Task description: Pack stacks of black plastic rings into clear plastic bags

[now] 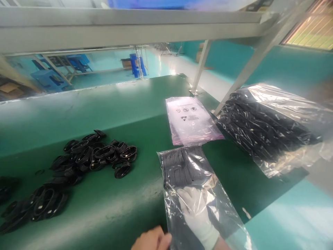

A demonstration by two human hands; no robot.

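Note:
A clear plastic bag [186,166] lies lengthwise on the green table, with rows of black coiled cables inside its far end. My right hand [194,211], in a white glove, is behind the clear film in the middle of the bag, just below the rows. Its fingers are curled downward, and what lies under them is hidden. My left hand [152,239] is bare and sits at the bottom edge of the view, its fingers closed at the bag's left edge. Loose black cable coils [85,154] are heaped to the left on the table.
A pinkish printed bag [191,119] lies beyond the clear bag. Another large clear bag full of black cables [267,125] rests at the right edge of the green table [125,104]. A metal shelf beam [130,33] crosses above, with slanted posts at the right.

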